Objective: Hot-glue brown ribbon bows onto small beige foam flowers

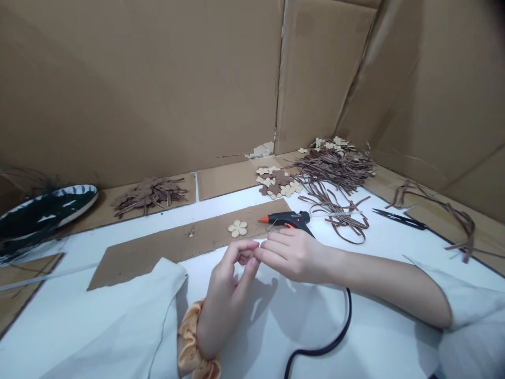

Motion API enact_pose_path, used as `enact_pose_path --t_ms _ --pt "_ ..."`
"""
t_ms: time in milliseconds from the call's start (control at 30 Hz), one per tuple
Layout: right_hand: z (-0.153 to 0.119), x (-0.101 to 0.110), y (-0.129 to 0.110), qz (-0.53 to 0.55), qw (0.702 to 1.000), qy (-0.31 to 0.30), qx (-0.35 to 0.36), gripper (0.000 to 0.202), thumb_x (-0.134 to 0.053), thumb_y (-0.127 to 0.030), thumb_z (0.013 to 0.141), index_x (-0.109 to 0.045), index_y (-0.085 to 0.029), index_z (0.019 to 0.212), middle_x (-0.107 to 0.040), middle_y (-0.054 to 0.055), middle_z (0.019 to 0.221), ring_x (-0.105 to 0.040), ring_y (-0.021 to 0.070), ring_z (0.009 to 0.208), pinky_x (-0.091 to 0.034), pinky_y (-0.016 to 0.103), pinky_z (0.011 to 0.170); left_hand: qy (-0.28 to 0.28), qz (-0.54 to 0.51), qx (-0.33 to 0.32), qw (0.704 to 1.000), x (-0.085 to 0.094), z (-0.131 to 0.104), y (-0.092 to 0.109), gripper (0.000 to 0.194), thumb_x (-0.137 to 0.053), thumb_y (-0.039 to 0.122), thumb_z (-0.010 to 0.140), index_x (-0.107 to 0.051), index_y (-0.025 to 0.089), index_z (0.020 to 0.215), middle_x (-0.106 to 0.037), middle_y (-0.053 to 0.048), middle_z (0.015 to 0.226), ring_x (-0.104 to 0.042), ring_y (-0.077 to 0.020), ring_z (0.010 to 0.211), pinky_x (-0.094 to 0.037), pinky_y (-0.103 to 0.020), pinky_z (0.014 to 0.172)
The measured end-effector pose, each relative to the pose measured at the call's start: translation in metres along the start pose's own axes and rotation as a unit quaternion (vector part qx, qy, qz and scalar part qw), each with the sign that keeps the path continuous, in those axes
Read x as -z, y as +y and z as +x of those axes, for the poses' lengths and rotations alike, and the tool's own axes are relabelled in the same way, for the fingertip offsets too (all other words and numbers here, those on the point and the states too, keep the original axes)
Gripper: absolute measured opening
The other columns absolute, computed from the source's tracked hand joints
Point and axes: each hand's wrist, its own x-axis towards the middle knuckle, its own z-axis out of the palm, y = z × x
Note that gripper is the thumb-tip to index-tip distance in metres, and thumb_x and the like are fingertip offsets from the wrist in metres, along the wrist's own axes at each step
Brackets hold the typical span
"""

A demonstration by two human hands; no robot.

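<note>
My left hand (232,284) and my right hand (294,255) meet at the fingertips above the white tabletop. The left thumb and fingers are curled into a pinch, and whatever lies between them is too small or hidden to make out. The right fingers are pressed together against the left fingertips; what they hold, if anything, does not show. Just beyond them, a cream flower cutout (237,228) lies flat on a cardboard strip (138,258). A black glue gun with an orange tip (290,218) rests behind my right hand, partly covered by it.
Flower cutouts (276,181) lie at the back, beside a heap of brown cords (335,167). Black tweezers (399,218) are at the right. Brown flowers with strips (150,195) and a plate of dark strands (84,196) stand left. A black cable (323,348) curves in front.
</note>
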Motion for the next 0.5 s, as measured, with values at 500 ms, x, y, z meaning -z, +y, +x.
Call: enact_pose_path --t_ms 500 --pt "0.009 0.014 -0.006 0.526 0.628 -0.016 -0.573 0.02 -0.07 -0.036 0.073 -0.066 -0.017 0.075 -0.066 0.001 0.068 -0.059 0.0123 0.058 -0.047 0.024 0.055 0.05 -0.033 -0.018 0.998 0.0 -0.002 -0.002 0.019 -0.052 0.026 0.087 -0.053 0.022 0.105 -0.054 0.002 0.072 -0.054 -0.013 0.072 -0.042 -0.025 0.072"
